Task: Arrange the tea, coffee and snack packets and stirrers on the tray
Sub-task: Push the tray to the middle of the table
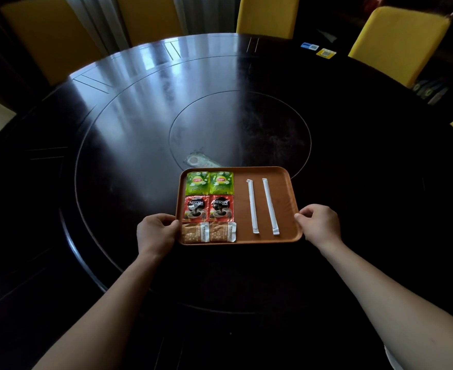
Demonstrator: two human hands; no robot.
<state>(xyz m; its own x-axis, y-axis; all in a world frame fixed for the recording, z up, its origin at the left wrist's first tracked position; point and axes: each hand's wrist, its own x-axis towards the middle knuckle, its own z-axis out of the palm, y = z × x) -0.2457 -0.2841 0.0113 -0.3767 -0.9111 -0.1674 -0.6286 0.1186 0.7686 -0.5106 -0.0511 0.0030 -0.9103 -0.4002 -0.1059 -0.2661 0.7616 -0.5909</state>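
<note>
Hands (pixel 157 231) (pixel 318 222) on tray (pixel 281 196) side edges

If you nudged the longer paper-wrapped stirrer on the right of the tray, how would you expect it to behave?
The longer stirrer looks thin and very light, so a slight nudge would probably slide it across the smooth tray. Its flattened paper wrapper suggests it would skid rather than roll freely. Lying loose beside the shorter stirrer, it might shift if the tray tilts.
</note>
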